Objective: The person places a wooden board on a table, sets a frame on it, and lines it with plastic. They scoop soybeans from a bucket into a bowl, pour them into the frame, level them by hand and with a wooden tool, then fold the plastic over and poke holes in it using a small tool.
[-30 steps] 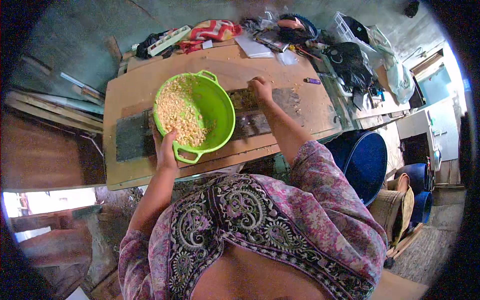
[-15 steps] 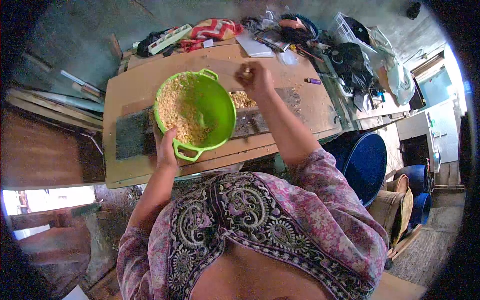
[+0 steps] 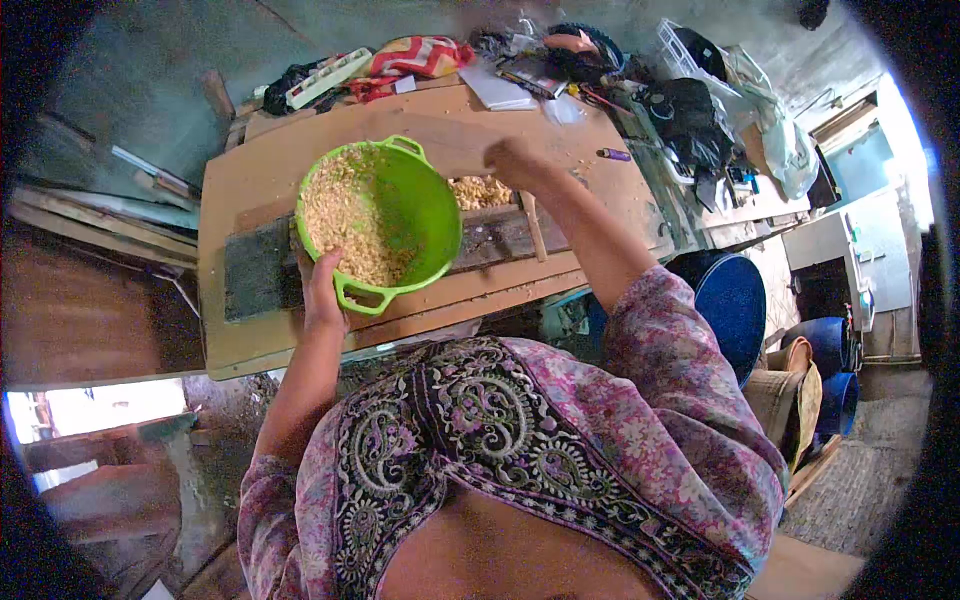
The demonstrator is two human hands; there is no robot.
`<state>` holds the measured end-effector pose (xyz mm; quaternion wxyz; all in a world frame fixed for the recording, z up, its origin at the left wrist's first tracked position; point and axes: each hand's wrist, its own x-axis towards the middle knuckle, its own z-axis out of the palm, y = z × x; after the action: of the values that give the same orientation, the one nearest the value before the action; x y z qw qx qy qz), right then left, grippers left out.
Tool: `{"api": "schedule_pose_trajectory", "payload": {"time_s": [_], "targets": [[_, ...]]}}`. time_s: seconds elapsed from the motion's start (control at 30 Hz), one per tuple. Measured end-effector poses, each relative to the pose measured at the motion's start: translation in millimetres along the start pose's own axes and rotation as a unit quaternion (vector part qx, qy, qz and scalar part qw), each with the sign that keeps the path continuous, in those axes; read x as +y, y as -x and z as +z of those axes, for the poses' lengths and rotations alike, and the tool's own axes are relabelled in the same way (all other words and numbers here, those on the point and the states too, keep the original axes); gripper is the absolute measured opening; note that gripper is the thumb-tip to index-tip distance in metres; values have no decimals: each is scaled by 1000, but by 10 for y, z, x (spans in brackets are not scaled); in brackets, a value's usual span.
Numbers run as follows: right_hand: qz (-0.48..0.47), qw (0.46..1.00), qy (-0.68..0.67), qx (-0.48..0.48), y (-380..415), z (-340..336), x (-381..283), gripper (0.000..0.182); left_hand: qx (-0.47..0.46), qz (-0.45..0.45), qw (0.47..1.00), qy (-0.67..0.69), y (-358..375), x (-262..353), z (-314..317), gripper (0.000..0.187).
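Observation:
My left hand [image 3: 324,295] is closed on the lower left rim of a bright green two-handled basin [image 3: 425,215], tilted over the table. Small pale yellow pieces [image 3: 350,215], like kernels or chopped nuts, cover its left side. To the basin's right, my right hand [image 3: 517,163] hovers over the table with its fingers curled; their tips are blurred, and I cannot make out what is in them. A pile of larger pale pieces [image 3: 480,192] lies between hand and basin. Below my right forearm, a thin wooden stick [image 3: 535,228] crosses a dark board [image 3: 258,275].
The brown table [image 3: 265,180] carries a purple lighter-like object [image 3: 614,154]. Along its back lie a red patterned cloth [image 3: 418,58], a power strip [image 3: 328,78] and white papers [image 3: 498,90]. Black bags [image 3: 690,120] and a blue barrel [image 3: 732,310] stand to the right.
My right hand has turned and lowered slightly, its fingers now facing down and left. The wooden stick has come into view beside my forearm. The basin stays in my left hand as the view shifts slightly.

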<state>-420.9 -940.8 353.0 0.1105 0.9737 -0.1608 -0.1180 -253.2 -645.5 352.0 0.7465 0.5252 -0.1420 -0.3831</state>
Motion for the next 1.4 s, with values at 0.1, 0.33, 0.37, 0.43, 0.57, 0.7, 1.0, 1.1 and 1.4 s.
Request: {"api": "schedule_pose_trajectory", "payload": {"time_s": [0.1, 0.33, 0.37, 0.43, 0.57, 0.7, 1.0, 1.1, 1.4], "targets": [[-19, 996, -67, 61, 182, 196, -27, 14, 26, 20, 999, -8, 181, 164, 217, 50], [46, 975, -192, 101, 103, 548, -88, 11, 9, -15, 1000, -10, 122, 121, 113, 53], [74, 981, -149, 96, 72, 596, -55, 10, 10, -56, 998, 6, 135, 129, 104, 54], [102, 985, -105, 90, 27, 696, 20, 12, 13, -98, 995, 22, 124, 109, 85, 54], [127, 925, -320, 162, 48, 684, 3, 14, 7, -40, 999, 27, 79, 38, 55, 53], [84, 974, -74, 199, 28, 610, -257, 14, -1, -32, 999, 19, 117, 85, 94, 54], [-10, 993, -92, 75, 352, 404, -148, 22, -13, -35, 999, 33, 27, -14, -7, 54], [67, 965, -235, 92, 383, 353, -74, 17, -1, -22, 1000, 5, 73, 38, 31, 53], [73, 985, -154, 36, 353, 534, -188, 17, 11, -24, 1000, -13, 53, 51, 39, 53]]}}
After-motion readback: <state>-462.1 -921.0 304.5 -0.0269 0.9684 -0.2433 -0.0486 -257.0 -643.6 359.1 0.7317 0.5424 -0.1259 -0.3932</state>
